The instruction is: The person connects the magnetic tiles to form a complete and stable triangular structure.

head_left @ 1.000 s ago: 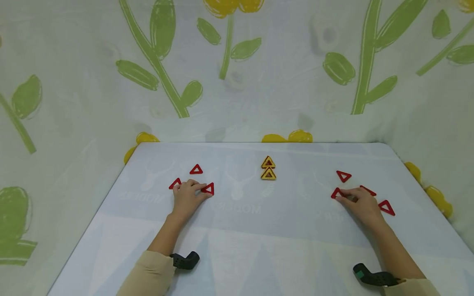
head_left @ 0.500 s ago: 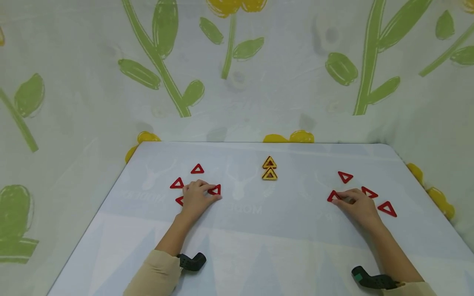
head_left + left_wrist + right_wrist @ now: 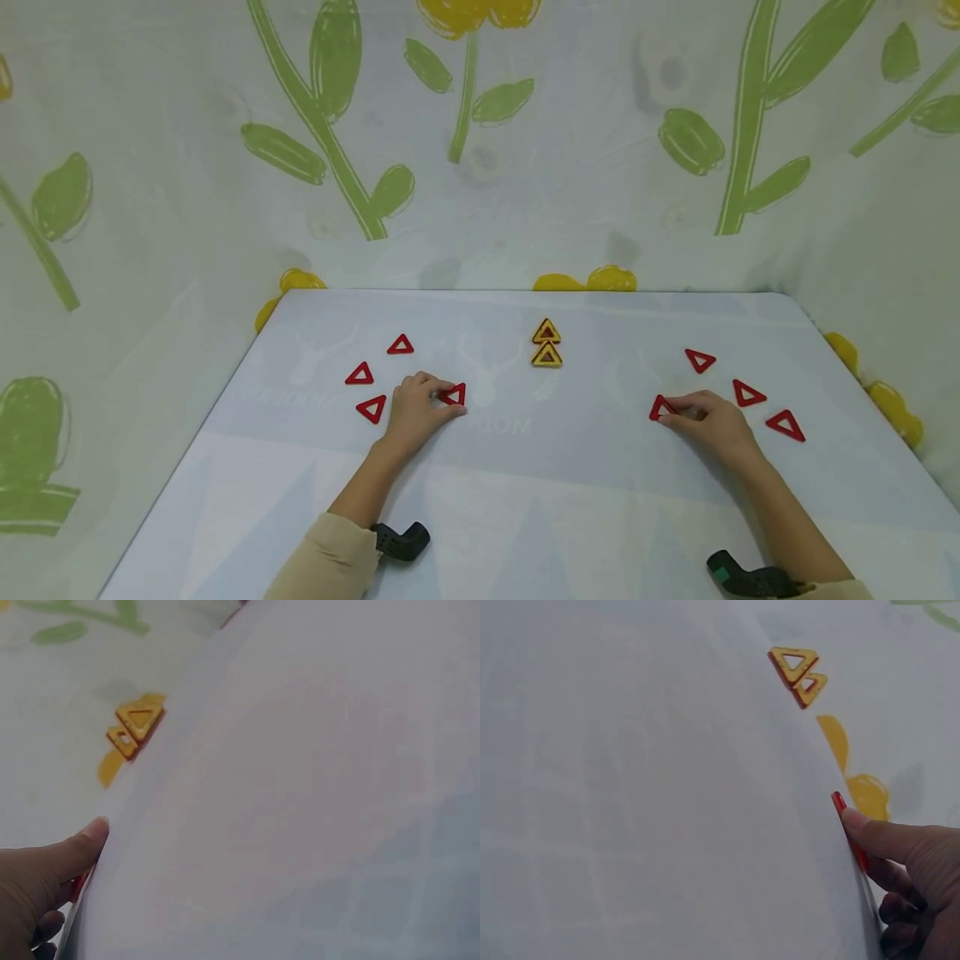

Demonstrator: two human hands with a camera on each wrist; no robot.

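My left hand pinches a red triangle frame between thumb and fingers, left of the table's middle. In the left wrist view that hand mostly hides the red piece. On the right, my right hand pinches another red triangle frame by its side; the right wrist view shows this red piece edge-on under the thumb. Between the hands and farther back, two yellow-topped triangles with red undersides lie in a column, the rear one touching the front one.
Three red triangles, one of them the lowest, lie left of my left hand. Three more, including one near the right wrist, lie beyond my right hand. The pale patterned table meets a flower-printed cloth behind.
Both hands have slid inward with their red triangles, the left one rightward and the right one leftward and slightly nearer. A third red triangle on the left has come into view.
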